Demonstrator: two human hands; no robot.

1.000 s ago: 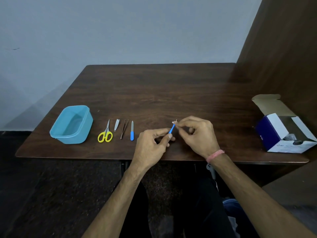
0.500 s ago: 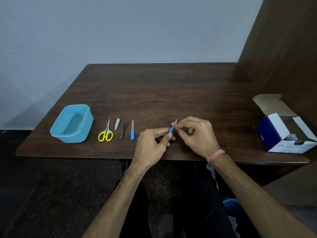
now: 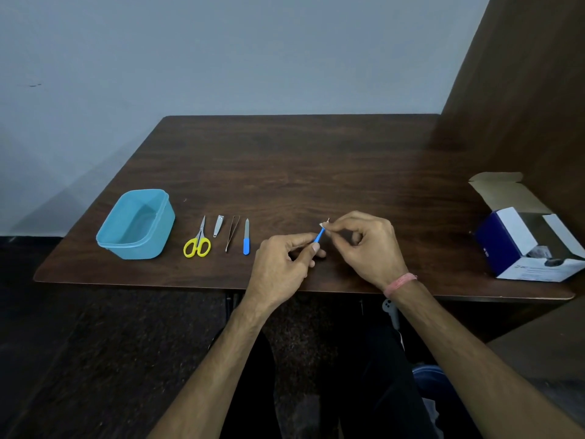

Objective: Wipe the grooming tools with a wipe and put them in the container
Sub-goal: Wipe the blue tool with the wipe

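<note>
Your left hand pinches the blue handle of a slim grooming tool, tip slanting up to the right. Your right hand has thumb and forefinger closed on a scrap of white wipe at that tool's tip. Both hover over the near middle of the table. To the left lie, in a row, a blue-handled file, tweezers, a nail clipper and yellow-handled scissors. Further left stands the open blue container. At the right edge sits an opened blue-and-white box; its print is too small to read.
</note>
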